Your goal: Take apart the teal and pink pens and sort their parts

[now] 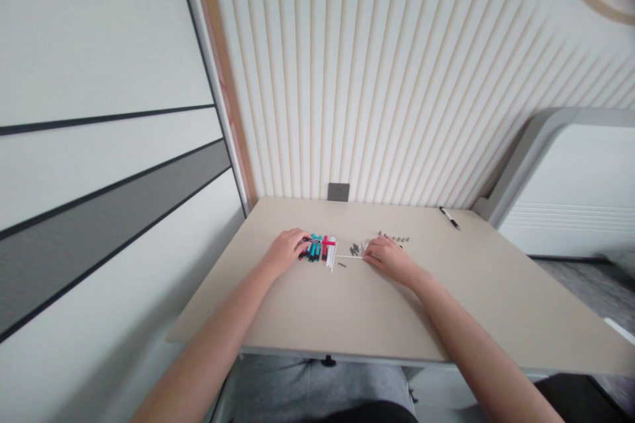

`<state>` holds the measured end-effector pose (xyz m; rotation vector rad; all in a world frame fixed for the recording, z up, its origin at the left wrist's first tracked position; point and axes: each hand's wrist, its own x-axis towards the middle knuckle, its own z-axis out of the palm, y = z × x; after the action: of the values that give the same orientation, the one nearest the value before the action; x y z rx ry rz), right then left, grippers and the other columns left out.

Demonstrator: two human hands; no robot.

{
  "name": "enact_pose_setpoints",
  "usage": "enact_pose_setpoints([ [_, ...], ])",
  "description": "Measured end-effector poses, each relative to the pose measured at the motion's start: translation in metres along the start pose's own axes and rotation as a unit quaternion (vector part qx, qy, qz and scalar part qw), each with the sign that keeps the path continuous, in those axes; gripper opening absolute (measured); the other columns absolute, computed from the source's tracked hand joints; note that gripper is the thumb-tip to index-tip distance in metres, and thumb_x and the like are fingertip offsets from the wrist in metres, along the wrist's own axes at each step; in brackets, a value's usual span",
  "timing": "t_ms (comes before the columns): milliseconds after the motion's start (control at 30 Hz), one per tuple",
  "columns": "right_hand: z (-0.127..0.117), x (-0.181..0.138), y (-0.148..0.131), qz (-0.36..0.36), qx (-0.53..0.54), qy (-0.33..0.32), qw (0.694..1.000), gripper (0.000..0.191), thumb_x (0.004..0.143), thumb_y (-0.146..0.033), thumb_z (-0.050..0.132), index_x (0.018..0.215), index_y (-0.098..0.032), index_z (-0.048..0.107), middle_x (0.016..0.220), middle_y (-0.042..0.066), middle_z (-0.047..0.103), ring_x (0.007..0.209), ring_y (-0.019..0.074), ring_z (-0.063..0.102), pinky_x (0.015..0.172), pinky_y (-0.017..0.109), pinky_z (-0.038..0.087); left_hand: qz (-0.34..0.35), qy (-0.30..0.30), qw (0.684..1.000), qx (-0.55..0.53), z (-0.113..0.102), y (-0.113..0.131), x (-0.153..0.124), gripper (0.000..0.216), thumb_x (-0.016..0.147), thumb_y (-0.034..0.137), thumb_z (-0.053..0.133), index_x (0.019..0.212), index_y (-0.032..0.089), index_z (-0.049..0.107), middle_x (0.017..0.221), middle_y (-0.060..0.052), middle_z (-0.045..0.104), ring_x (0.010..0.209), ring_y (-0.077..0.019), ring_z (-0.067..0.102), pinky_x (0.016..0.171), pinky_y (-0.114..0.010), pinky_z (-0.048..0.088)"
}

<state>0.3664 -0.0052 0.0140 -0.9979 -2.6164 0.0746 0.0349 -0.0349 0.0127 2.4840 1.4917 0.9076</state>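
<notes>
My left hand is closed at the left of a group of pen parts, its fingertips pinching a slim dark pen part that sticks out to the right. Beneath and beside it lie several turquoise and black pen barrels and a red piece. Thin white tubes lie in a bunch just right of these. My right hand rests low over the table with fingers bent together. A single thin white tube runs from the bunch to its fingertips. Small grey parts lie close to its fingers.
More small parts lie in a row beyond my right hand. Two tiny grey pieces sit on the beige table. A white and black pen lies at the back right. A socket is on the ribbed wall behind.
</notes>
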Motion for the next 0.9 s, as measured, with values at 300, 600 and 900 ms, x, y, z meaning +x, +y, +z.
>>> enact_pose_setpoints([
  [300, -0.001, 0.002, 0.002, 0.039, 0.054, 0.033, 0.997, 0.02, 0.096, -0.028, 0.049, 0.09, -0.02, 0.066, 0.085, 0.005, 0.069, 0.082, 0.0189, 0.06, 0.077, 0.031, 0.042, 0.018, -0.008, 1.0, -0.001, 0.001, 0.0, -0.001, 0.014, 0.094, 0.03, 0.053, 0.101, 0.022, 0.062, 0.097, -0.003, 0.067, 0.094, -0.0192, 0.061, 0.085, -0.033, 0.042],
  [600, 0.003, 0.004, -0.003, 0.019, 0.047, 0.058, 0.997, 0.02, 0.096, -0.029, 0.049, 0.089, -0.02, 0.066, 0.085, 0.005, 0.069, 0.082, 0.0188, 0.061, 0.077, 0.031, 0.043, 0.042, -0.012, 0.999, 0.009, 0.003, 0.002, -0.001, 0.016, 0.095, 0.033, 0.051, 0.101, 0.023, 0.061, 0.095, -0.002, 0.067, 0.091, -0.0182, 0.061, 0.084, -0.032, 0.043],
  [900, 0.003, 0.008, -0.029, -0.023, 0.111, 0.11, 0.987, 0.022, 0.097, -0.03, 0.047, 0.093, -0.02, 0.067, 0.087, 0.008, 0.068, 0.086, 0.0196, 0.06, 0.078, 0.032, 0.047, 0.067, -0.028, 0.997, 0.011, 0.007, 0.008, 0.0, 0.019, 0.096, 0.035, 0.049, 0.099, 0.022, 0.062, 0.092, -0.003, 0.067, 0.086, -0.0175, 0.061, 0.081, -0.032, 0.042],
])
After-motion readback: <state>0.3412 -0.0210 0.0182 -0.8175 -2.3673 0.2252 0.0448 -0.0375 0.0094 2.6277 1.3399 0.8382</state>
